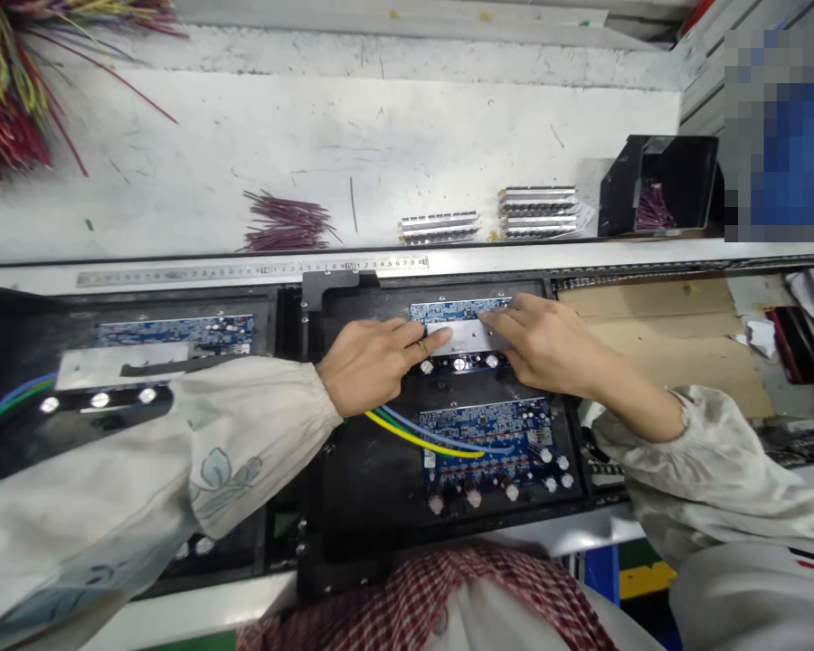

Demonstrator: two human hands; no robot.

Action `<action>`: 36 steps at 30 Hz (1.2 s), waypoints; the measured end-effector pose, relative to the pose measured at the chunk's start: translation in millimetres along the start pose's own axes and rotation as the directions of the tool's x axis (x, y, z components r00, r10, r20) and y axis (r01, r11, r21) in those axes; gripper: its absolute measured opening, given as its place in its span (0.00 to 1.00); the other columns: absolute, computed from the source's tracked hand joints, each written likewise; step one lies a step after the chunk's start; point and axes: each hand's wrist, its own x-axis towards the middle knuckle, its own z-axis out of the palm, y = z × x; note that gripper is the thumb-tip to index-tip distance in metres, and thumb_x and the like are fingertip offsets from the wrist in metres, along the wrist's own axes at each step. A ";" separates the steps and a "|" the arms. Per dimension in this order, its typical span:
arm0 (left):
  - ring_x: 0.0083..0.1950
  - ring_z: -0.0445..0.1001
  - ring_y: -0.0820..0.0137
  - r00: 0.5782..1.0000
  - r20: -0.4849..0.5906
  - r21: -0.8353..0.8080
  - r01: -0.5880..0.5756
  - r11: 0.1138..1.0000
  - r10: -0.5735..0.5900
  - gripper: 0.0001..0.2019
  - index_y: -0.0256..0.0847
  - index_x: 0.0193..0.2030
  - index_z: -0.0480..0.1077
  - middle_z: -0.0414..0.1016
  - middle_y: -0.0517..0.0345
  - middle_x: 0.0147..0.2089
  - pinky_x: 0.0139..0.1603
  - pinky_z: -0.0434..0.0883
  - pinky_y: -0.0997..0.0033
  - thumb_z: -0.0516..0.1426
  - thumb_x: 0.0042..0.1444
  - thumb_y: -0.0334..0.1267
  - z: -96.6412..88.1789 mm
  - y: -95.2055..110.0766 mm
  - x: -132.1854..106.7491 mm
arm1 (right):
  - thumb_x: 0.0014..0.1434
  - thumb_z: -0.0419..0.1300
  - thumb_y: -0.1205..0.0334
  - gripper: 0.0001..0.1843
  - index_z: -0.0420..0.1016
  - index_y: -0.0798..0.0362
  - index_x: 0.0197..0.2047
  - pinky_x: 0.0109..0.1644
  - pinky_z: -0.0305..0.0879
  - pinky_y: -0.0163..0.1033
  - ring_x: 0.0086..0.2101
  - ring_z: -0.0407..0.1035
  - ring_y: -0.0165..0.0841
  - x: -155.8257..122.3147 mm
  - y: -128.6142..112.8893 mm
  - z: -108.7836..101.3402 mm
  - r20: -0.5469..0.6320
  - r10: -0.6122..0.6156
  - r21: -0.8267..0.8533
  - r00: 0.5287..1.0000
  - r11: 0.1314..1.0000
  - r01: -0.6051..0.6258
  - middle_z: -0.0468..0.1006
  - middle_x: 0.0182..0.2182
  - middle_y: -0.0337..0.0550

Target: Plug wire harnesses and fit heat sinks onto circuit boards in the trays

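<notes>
Checked cloth (pixel 407 601): red and white, at our waist, nearest to us.
Pale sleeves (pixel 244 434): gathered at our wrists, the left one printed with blue-grey leaves.
Black tray (pixel 366 497): flat and dark in front of us, bearing two circuit boards, one nearer and one farther.
Nearer board (pixel 488 429): blue, crowded with small parts, with upright round-topped cylinders along its near edge and right end.
Coloured wires (pixel 421 436): yellow, green and blue, curving from beneath our left wrist onto the nearer board.
Metal plate (pixel 465 338): silver, flat, smooth and oblong, with a few small dark spots; it lies lengthwise along the farther board, between our two hands, touched by both.
Left hand (pixel 373 362): fingers close together, thumb tip on the plate's left part; whether we grip or only press, we cannot tell.
Right hand (pixel 546 339): fingers bent over the plate's right end, which they partly hide; we cannot tell whether they pinch it.
Farther board (pixel 448 310): blue, showing beyond the plate, with a row of pale round tops on the near side.
Ruler (pixel 244 270): along the table's (pixel 244 127) near edge.
Purple wires (pixel 288 221): a loose pile beyond the ruler.
Ridged metal strips (pixel 440 228): to the right of that pile.
</notes>
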 end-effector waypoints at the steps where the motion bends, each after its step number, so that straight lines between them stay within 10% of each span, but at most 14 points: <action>1: 0.41 0.69 0.68 1.000 0.001 0.010 0.006 1.000 -0.006 0.26 0.45 0.61 0.60 0.71 0.57 0.37 0.34 0.64 0.70 0.47 0.56 0.24 -6.3 2.4 1.5 | 0.51 0.51 0.72 0.23 0.68 0.65 0.51 0.30 0.54 0.40 0.36 0.64 0.43 0.3 -1.6 -0.8 0.012 0.019 -0.011 1.000 1.000 -0.019 0.76 0.34 0.54; 10: 0.48 0.68 0.64 0.999 0.015 0.027 -0.047 0.999 0.047 0.13 0.34 0.40 0.73 0.72 0.50 0.45 0.37 0.69 0.68 0.47 0.58 0.26 -25.6 38.0 30.4 | 0.51 0.56 0.71 0.23 0.69 0.62 0.52 0.32 0.55 0.39 0.38 0.66 0.42 -2.1 2.4 -4.0 0.010 0.066 0.099 0.998 0.993 -0.066 0.75 0.34 0.52; 14: 0.42 0.72 0.67 0.976 -0.218 0.040 -0.006 0.999 0.014 0.14 0.35 0.41 0.73 0.75 0.54 0.42 0.25 0.66 0.69 0.50 0.53 0.24 -6.7 33.4 27.5 | 0.55 0.56 0.68 0.18 0.72 0.58 0.50 0.41 0.59 0.39 0.39 0.65 0.37 -6.9 33.5 -14.7 -0.071 0.018 0.353 0.997 0.936 0.008 0.74 0.39 0.50; 19: 0.41 0.74 0.69 0.867 -0.484 0.063 -0.098 0.993 0.116 0.14 0.35 0.40 0.74 0.78 0.57 0.40 0.31 0.72 0.71 0.51 0.50 0.22 2.0 25.8 25.5 | 0.56 0.56 0.66 0.09 0.78 0.55 0.29 0.45 0.54 0.45 0.39 0.60 0.39 -2.5 51.9 -1.5 -0.078 0.065 0.221 0.995 0.974 -0.046 0.70 0.26 0.46; 36: 0.39 0.77 0.72 0.834 -0.542 -0.039 -0.152 0.988 0.107 0.14 0.41 0.38 0.74 0.79 0.63 0.36 0.34 0.73 0.75 0.52 0.51 0.22 3.5 19.5 34.3 | 0.50 0.55 0.72 0.10 0.76 0.56 0.34 0.40 0.53 0.42 0.37 0.62 0.36 1.8 50.0 7.4 -0.090 0.058 0.308 0.994 0.951 -0.027 0.73 0.32 0.46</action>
